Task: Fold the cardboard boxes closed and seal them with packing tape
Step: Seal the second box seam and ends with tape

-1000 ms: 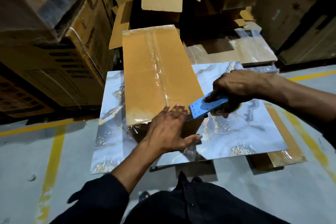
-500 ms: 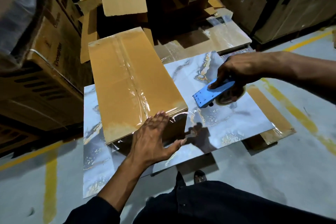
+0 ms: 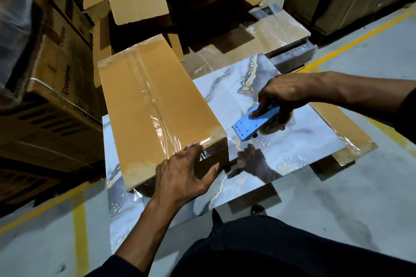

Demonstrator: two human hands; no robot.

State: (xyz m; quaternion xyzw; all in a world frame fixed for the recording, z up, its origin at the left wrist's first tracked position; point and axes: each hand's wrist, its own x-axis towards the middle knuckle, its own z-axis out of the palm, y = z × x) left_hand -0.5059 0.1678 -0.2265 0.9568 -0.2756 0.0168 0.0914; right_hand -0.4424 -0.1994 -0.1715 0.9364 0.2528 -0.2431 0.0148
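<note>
A long closed cardboard box [image 3: 155,105] lies on a glossy marble-patterned slab [image 3: 281,141], with clear packing tape [image 3: 146,96] running along its centre seam and over the near end. My left hand [image 3: 186,175] lies flat against the box's near end face, fingers spread, pressing the tape down at the top edge. To the right of the box, my right hand [image 3: 283,96] grips a blue tape dispenser [image 3: 254,122] just above the slab, its toothed blade pointing at the box's near right corner.
Open empty cardboard boxes [image 3: 139,2] stand behind the taped one. Stacked printed cartons [image 3: 51,87] fill the left side. More wrapped slabs [image 3: 279,31] lie at the back right. Grey floor with yellow lines [image 3: 351,42] surrounds the slab. Flattened cardboard [image 3: 342,135] sticks out under its right edge.
My left hand slid from the box's top edge down onto its near end face. My right hand drew the dispenser away to the right. The view rose and tilted.
</note>
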